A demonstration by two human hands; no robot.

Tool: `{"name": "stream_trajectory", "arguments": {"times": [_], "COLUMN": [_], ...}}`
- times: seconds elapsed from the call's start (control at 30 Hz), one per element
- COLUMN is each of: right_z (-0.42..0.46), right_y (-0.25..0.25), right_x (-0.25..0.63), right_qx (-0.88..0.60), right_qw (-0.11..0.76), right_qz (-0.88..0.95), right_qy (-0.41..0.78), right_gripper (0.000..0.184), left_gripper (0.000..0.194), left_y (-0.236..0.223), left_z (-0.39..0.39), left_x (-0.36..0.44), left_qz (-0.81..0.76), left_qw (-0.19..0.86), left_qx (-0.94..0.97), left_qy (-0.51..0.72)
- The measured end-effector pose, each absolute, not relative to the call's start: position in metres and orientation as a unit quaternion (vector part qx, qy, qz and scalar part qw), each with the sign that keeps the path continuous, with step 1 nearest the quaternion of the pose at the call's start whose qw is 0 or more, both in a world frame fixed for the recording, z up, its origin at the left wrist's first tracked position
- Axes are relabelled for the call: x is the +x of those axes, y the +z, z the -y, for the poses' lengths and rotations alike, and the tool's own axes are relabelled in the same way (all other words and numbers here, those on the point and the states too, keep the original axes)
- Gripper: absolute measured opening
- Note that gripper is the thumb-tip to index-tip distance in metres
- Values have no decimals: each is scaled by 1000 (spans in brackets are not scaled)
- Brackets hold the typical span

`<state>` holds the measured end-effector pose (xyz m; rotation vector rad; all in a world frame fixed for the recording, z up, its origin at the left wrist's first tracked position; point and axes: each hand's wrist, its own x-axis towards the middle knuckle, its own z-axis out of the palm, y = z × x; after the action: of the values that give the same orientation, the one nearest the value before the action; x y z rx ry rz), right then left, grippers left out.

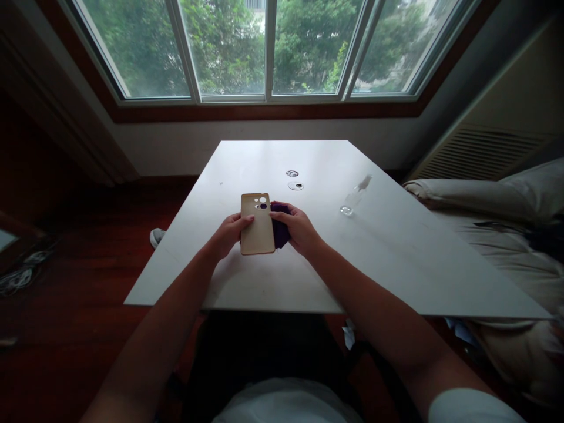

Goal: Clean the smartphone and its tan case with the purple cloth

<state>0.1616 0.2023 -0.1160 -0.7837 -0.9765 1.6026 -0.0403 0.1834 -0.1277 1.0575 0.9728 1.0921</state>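
A beige phone case point(257, 232) with camera cutouts is held up over the near half of the white table point(388, 264). My left hand point(230, 234) grips its left edge, thumb across the face. At the right edge my right hand point(299, 228) is closed on a dark purple cloth point(281, 229), its thumb reaching the case. Part of the cloth lies behind the case, and purple shows through a camera hole. Whether a phone is inside the case I cannot tell.
A clear spray bottle point(355, 197) lies on its side at the table's right. Two small round objects point(295, 185) lie beyond my hands. A window point(268, 53) stands behind the table. A cushioned seat point(493, 235) is to the right, and cables point(22, 276) lie on the floor at left.
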Motion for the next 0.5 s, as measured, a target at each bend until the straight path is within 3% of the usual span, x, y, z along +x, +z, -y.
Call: {"name": "stream_trajectory", "arguments": {"times": [0.23,0.37,0.43,0.5], "right_z": [-199,-216,-228,-236], "right_y": [-116,-125,-128,-127], "right_x": [159,170,179,187], "right_qx": [-326,-455,-514,-538], "right_qw": [464,408,460,546], "right_qz": [423,468,488,464], "right_qy": [707,638,535,444], "right_gripper": [40,27,24,34], "left_gripper": [55,46,43,42], "left_y": [-122,-117,-115,-114], "left_z": [-182,-180,-179,-179], "left_x": [-39,-38,-38,-38], "left_qz": [-413,-426,-440,-448], "left_qw": [605,607,609,618], "left_qx": [428,405,401,407], "left_qy": [529,535,523,501]}}
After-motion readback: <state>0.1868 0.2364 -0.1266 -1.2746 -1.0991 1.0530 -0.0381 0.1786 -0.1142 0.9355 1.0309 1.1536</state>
